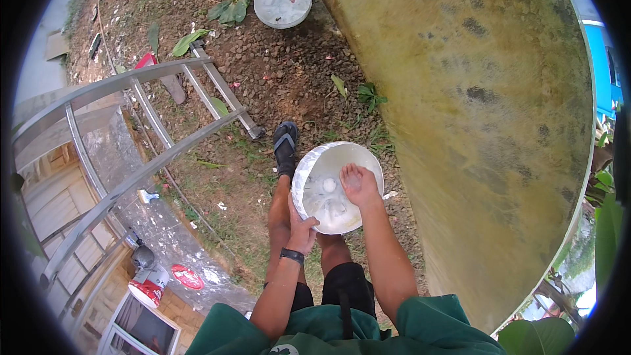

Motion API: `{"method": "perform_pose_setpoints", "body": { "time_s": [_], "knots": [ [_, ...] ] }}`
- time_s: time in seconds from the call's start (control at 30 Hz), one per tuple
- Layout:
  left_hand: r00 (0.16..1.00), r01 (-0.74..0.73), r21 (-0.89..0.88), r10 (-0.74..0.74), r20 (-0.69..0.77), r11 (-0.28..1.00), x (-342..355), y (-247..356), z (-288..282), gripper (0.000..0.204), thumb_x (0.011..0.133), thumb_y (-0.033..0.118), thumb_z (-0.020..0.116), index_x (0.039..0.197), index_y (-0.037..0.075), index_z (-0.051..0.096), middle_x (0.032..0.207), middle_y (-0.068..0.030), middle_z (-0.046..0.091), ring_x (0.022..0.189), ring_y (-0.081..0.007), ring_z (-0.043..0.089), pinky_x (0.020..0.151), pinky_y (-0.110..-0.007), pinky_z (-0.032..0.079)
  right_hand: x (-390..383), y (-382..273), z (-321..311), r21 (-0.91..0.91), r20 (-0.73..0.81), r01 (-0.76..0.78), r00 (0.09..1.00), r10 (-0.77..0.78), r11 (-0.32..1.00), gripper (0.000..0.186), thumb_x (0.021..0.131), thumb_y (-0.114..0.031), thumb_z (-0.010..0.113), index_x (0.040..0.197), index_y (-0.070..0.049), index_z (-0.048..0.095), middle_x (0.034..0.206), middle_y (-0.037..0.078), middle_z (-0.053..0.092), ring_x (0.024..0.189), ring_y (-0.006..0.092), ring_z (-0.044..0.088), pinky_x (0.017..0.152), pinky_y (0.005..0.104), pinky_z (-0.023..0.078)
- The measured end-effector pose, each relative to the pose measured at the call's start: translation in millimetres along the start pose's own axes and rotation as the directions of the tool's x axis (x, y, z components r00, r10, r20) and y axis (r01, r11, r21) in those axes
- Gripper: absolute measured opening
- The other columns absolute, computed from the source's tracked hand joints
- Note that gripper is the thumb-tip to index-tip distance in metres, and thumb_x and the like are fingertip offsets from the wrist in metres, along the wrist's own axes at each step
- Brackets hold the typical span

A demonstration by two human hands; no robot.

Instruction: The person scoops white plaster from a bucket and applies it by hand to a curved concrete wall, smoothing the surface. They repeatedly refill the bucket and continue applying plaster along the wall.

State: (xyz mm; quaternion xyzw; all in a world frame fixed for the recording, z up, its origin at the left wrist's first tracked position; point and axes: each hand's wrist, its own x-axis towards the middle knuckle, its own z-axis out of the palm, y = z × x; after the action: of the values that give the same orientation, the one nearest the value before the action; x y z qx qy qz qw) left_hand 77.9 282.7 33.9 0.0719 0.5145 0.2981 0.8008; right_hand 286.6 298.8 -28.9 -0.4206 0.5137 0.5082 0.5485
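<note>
A round white bowl-like container is tilted in front of my legs, with a raised knob and moulded bumps on its inner bottom. My left hand grips its lower left side, thumb and fingers at the wall. Over the inside of the container, near its right wall, my right hand is open with its fingers extended; nothing shows in it. Whether its fingertips touch the inner surface I cannot tell. A similar white container with bumps in its bottom sits on the gravel farther ahead.
A metal ladder slants across the left side. A large, stained yellowish wall or panel fills the right. Gravelly ground with leaves lies ahead. At lower left are a red-and-white bucket and a red lid.
</note>
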Motion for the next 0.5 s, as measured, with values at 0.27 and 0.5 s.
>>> {"method": "perform_pose_setpoints", "body": {
  "time_s": [0.27,0.5],
  "knots": [
    [1.0,0.001,-0.013,-0.001,-0.015,1.0,8.5,20.5,-3.2,0.121,0.062,-0.02,0.05,0.166,0.024,0.007,0.161,-0.0103,0.032,0.147,-0.0289,0.04,0.109,-0.037,0.051,-64.8,-42.3,55.6,-0.155,0.274,0.352,0.913,-0.302,0.923,0.027,0.104,-0.023,0.059,0.121,-0.003,0.065,0.118,0.01,0.069,0.114,0.0246,0.066,0.107,0.0406,0.053],
    [1.0,-0.007,-0.019,0.007,-0.011,1.0,17.2,25.9,-6.2,0.122,0.062,-0.02,0.05,0.167,0.025,0.007,0.162,-0.0103,0.031,0.15,-0.0288,0.038,0.103,-0.034,0.053,41.4,44.0,-18.8,-0.509,-0.167,0.166,0.943,-0.286,0.845,0.033,0.106,-0.029,0.053,0.124,-0.003,0.061,0.119,0.014,0.068,0.104,0.0257,0.067,0.096,0.0441,0.058]
  ]
}}
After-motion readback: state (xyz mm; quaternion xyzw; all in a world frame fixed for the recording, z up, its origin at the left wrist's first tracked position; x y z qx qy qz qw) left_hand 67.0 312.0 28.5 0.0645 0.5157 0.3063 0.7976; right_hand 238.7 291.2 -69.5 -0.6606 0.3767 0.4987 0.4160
